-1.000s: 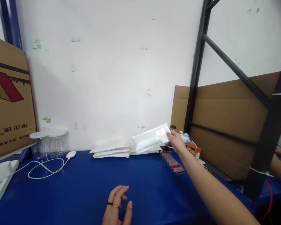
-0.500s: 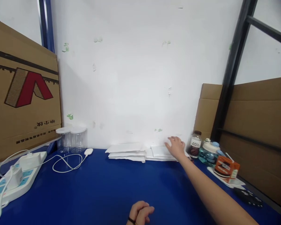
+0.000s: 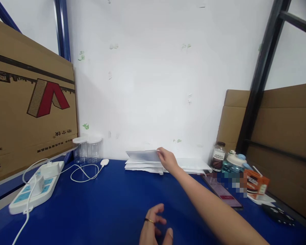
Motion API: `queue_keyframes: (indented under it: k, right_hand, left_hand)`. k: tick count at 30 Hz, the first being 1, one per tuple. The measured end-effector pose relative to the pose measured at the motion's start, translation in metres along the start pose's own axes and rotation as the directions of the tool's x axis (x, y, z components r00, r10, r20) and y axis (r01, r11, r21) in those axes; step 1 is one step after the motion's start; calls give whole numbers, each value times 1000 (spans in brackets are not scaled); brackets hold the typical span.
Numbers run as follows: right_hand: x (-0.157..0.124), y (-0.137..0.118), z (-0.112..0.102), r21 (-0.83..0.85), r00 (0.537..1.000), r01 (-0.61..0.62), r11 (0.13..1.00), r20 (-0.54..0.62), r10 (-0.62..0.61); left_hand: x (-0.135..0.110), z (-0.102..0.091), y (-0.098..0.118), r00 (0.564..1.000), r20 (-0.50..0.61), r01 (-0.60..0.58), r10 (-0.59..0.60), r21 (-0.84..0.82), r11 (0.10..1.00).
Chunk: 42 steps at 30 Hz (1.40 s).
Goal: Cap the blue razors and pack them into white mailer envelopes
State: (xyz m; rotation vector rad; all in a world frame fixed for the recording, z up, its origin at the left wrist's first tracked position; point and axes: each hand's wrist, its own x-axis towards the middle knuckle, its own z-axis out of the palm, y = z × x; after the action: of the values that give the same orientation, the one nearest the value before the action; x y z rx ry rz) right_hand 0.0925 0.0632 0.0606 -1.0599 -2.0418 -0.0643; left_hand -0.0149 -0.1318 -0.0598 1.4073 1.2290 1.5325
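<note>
I have the right hand (image 3: 168, 160) pinching the top bag (image 3: 142, 156) by its right end; the bag runs left, mid-frame.

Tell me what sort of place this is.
Probably a packing bench in a warehouse or workshop: cardboard boxes line both sides, a black metal rack rises beside them, and the right hand grips the top white packet of a stack on the blue table.

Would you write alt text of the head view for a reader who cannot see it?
The right hand holds the top white packet raised off a stack against the wall on a blue table. The left hand, wearing a ring, is low in front, empty.
</note>
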Motion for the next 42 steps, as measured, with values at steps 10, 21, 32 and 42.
queue_keyframes:
  k: [10, 21, 32, 42]
  right_hand:
    - [-102, -33, -35, 906, 815, -421, 31, 363, 452]
    - [-118, -15, -23, 827, 694, -545, -137, 536, 481]
    - [-115, 8, -6, 790, 602, -572, -221, 587, 541]
    - [-119, 16, -16, 541, 759, -643, 543, 351, 549]
  left_hand:
    - [45, 22, 62, 980, 14, 102, -198, -892, 441]
    - [95, 30, 69, 972, -142, -35, -190, -877, 479]
    - [121, 28, 61, 916, -265, -80, -302, -856, 510]
    - [134, 26, 46, 894, -372, -123, -249, -740, 661]
